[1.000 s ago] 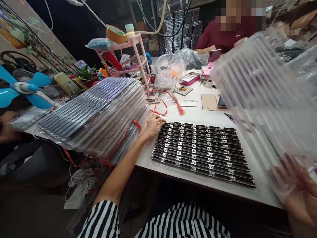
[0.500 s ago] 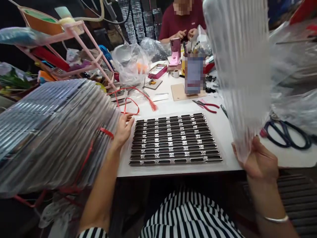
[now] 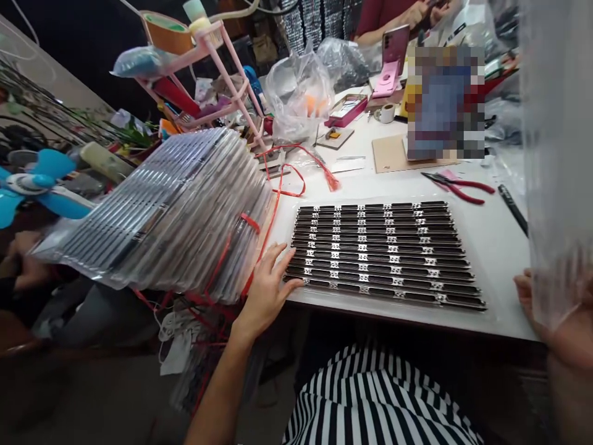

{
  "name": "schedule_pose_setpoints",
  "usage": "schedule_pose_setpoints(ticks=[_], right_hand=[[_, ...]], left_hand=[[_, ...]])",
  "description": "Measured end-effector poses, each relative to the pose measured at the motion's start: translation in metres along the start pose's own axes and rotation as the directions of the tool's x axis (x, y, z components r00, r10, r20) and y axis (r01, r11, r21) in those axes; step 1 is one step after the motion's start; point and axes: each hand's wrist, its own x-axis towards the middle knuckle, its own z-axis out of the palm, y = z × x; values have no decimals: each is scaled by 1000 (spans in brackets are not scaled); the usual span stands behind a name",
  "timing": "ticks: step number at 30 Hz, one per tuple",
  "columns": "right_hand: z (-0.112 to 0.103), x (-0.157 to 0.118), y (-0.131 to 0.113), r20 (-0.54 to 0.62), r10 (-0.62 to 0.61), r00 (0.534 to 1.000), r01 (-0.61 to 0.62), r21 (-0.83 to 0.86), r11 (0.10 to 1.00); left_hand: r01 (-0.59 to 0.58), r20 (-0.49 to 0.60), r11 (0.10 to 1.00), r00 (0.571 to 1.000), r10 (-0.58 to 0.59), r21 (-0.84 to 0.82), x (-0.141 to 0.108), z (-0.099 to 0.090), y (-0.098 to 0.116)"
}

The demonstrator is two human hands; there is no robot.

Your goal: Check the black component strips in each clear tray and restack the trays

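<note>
In front of me on the white table lies a clear plastic tray (image 3: 492, 316) with rows of dark metal strips (image 3: 382, 254), each with silvery patterned sections. My left hand (image 3: 265, 290) is open at the near left corner of this tray, its fingers apart and the tips at the strip ends. At the right edge of the view, my right hand (image 3: 563, 337) holds a ribbed clear plastic tray (image 3: 558, 161) upright by its lower end. Part of that tray and part of the hand are cut off by the frame.
Left stands a tall stack of filled plastic trays (image 3: 171, 210) with red ribbon (image 3: 250, 222). Behind are a pink rack (image 3: 236, 86) and plastic bags (image 3: 296, 93). Red-handled pliers (image 3: 463, 186) and a black pen (image 3: 513, 209) lie beyond the strips. A person (image 3: 393, 21) sits opposite.
The view has swung left, bringing a blue fan into sight. My left hand has come nearer along the tray's left edge, to its near corner. My right hand still holds the ribbed tray.
</note>
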Motion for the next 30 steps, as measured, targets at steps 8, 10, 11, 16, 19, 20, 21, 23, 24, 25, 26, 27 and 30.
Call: schedule_pose_setpoints(ticks=[8,10,11,16,19,20,21,23,24,25,26,27,30], right_hand=[[2,5,-3,-59,283,957,-205,552,808],[1,7,2,-57,231,971,-157,572,805],[1,7,4,-53,184,981,-123,560,819],[0,9,12,-38,38,999,-12,529,848],[-1,10,14,-39,28,999,-4,526,850],[-1,10,15,-37,26,999,-2,529,848],[-2,10,16,-37,23,999,0,537,844],[-2,11,17,-36,24,999,0,561,828],[-2,11,17,-33,25,999,-1,571,821],[-2,11,16,-25,27,999,-7,579,815],[-1,10,15,-22,33,999,-14,589,808],[0,10,13,-25,49,998,-24,606,795],[4,7,1,-55,127,990,-59,661,748]], left_hand=[[-176,111,924,983,146,339,-1,35,23],[-185,86,915,982,165,358,-1,38,24],[-194,83,912,981,176,362,0,38,25],[-231,87,900,973,214,369,2,41,33],[-234,89,905,972,217,355,4,43,39],[-235,89,908,972,218,346,4,44,41],[-235,86,912,972,219,337,5,44,42],[-230,77,919,973,217,320,5,46,43],[-227,73,922,974,215,313,5,47,43],[-224,69,925,975,213,307,5,47,43],[-222,69,928,975,211,298,5,48,42],[-221,70,933,975,210,285,5,47,41],[-216,91,959,975,203,182,7,39,36]])
